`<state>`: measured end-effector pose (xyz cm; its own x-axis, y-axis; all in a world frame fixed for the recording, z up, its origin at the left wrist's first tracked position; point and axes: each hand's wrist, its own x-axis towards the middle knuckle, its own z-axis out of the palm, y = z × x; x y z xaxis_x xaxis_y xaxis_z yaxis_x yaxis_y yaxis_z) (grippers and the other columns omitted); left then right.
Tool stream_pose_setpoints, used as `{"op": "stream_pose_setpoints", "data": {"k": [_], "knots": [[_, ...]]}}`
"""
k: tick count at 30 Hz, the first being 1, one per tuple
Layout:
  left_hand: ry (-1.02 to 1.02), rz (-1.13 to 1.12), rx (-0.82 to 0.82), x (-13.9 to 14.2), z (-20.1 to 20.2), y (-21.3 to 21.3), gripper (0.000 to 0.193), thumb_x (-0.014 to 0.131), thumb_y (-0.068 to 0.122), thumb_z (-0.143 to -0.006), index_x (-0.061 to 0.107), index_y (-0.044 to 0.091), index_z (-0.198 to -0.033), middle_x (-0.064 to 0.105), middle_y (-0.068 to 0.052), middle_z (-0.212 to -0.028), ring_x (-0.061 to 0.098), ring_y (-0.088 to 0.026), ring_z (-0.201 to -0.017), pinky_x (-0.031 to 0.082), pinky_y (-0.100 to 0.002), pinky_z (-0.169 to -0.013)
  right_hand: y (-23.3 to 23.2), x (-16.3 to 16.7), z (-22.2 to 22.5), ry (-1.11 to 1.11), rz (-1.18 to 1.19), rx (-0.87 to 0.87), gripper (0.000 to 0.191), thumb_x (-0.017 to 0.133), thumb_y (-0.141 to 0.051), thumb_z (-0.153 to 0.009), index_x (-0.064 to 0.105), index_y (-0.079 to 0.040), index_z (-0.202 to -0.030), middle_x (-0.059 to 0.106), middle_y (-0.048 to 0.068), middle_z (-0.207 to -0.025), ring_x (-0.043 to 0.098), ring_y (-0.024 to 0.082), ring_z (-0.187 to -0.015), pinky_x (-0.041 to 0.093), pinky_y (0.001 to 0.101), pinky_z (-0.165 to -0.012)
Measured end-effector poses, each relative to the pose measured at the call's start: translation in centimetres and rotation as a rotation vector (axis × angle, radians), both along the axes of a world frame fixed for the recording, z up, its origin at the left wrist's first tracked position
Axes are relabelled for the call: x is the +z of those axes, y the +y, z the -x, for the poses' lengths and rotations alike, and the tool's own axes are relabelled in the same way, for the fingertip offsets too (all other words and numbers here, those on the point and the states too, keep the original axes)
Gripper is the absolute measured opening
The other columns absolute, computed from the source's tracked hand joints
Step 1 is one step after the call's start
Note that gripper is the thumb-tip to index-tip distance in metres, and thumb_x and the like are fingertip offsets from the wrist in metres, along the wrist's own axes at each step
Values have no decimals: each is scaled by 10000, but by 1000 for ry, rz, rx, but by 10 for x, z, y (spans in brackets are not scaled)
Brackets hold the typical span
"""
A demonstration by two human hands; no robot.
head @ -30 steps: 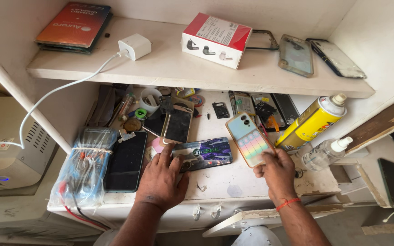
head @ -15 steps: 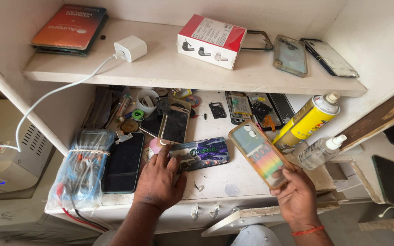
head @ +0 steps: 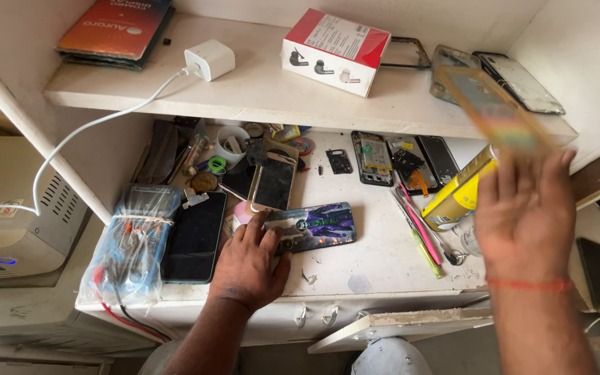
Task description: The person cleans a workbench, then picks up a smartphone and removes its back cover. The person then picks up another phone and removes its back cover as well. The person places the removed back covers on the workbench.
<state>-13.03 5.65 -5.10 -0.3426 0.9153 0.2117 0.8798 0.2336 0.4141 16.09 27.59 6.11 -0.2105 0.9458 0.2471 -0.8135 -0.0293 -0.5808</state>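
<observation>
The left hand [head: 248, 260] is laid flat on the white surface [head: 383, 260], fingers spread, with the fingertips resting on the left end of a phone with a purple and green patterned back [head: 314, 228]. That phone lies face down near the front middle of the surface and is pressed rather than gripped.

The right hand [head: 526, 212] is raised above the right edge of the surface, back toward the camera, fingers extended upward. A phone with a pale iridescent back [head: 491, 111] is held at the fingertips; it is motion-blurred and tilted, and is seen in front of the right end of the shelf [head: 244, 97]. The exact grip is not resolved because of the blur.

A dark tablet [head: 196, 236] is noted just left of the left hand, beside a bagged multimeter with red leads [head: 133, 243]. A gold-framed phone [head: 272, 182] lies behind the left hand. A yellow spray can [head: 463, 191] lies partly hidden by the right hand, with pink and green tools [head: 421, 232] beside it.

On the shelf are recorded a red and white earbud box [head: 335, 50], a white charger [head: 210, 59] with cable, and a red book [head: 116, 28].
</observation>
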Motion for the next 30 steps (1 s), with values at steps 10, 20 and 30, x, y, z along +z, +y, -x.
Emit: {"op": "stream_pose_setpoints", "data": {"k": [10, 20, 30], "knots": [[37, -89, -11, -3, 5, 5, 447, 690, 341, -821, 637, 61, -1165, 448, -248, -1454, 536, -397, -1223, 458, -516, -998, -33, -23, 44, -264, -146, -95, 400, 736, -188, -993, 563, -85, -1339, 608, 126, -1373, 602, 257, -1311, 459, 437, -1229], [60, -77, -21, -6, 3, 11, 439, 683, 341, -842, 638, 59, -1175, 463, -260, -1454, 535, -396, -1229, 464, -512, -997, -45, -98, 88, -1382, -1210, -106, 709, 853, -214, -757, 584, -24, -1385, 486, 184, -1505, 477, 337, -1390, 403, 427, -1124], [48, -18, -7, -1, -4, 13, 435, 662, 334, -856, 638, 74, -1204, 433, -226, -1485, 531, -368, -1246, 461, -502, -1010, -44, -121, 91, -1456, -1051, -65, 703, 870, -277, -775, 603, -63, -1390, 482, 118, -1552, 508, 287, -1407, 437, 389, -1138]]}}
